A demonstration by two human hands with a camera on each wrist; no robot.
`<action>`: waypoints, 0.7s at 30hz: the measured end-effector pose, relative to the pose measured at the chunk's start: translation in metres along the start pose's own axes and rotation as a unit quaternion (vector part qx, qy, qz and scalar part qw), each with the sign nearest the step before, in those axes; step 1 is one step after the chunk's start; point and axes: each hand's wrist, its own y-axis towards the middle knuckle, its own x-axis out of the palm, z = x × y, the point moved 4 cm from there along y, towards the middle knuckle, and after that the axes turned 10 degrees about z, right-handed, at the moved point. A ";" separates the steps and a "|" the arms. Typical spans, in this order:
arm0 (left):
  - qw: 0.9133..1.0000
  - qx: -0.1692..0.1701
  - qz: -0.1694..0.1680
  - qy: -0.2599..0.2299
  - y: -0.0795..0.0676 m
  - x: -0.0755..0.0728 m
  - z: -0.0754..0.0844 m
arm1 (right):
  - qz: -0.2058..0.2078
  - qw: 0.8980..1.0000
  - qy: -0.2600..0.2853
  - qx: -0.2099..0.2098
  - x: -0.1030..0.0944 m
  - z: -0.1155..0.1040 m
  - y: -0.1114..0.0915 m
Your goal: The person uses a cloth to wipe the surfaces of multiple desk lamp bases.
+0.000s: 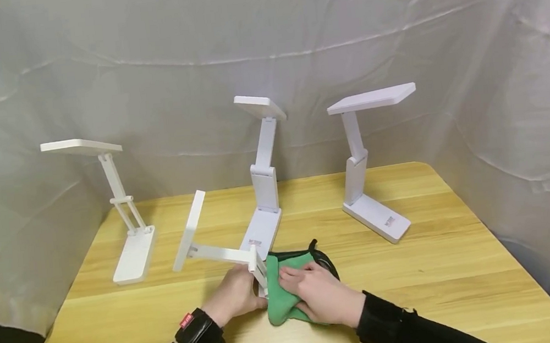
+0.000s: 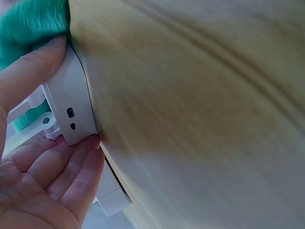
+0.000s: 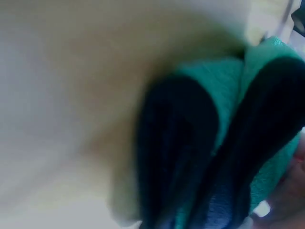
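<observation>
A white folding desk lamp (image 1: 223, 253) stands tilted near the table's front, its head leaning to the left. My left hand (image 1: 234, 294) grips the end of its base; in the left wrist view the thumb and fingers hold opposite edges of that base (image 2: 71, 95), where small ports show. With my right hand (image 1: 321, 294) I hold a green cloth (image 1: 278, 298) with black edging against the lamp's base, covering most of it. Black trim and green folds of the cloth (image 3: 209, 78) fill much of the blurred right wrist view.
Three more white desk lamps stand unfolded behind: one at the left (image 1: 134, 257), one in the middle (image 1: 265, 189), just beyond the cloth, and one at the right (image 1: 379, 216). A pale fabric curtain (image 1: 187, 86) surrounds the wooden table (image 1: 440, 282).
</observation>
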 end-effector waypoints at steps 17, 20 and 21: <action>1.000 0.002 0.002 -0.010 0.001 0.001 -0.002 | -0.010 0.999 0.005 0.031 -0.004 0.011 -0.002; 1.000 -0.003 -0.003 -0.006 0.000 0.001 -0.002 | -0.004 1.000 0.030 0.001 -0.003 0.006 -0.006; 1.000 -0.009 -0.007 -0.008 0.000 0.001 -0.003 | -0.004 0.999 0.041 -0.001 -0.003 0.006 -0.009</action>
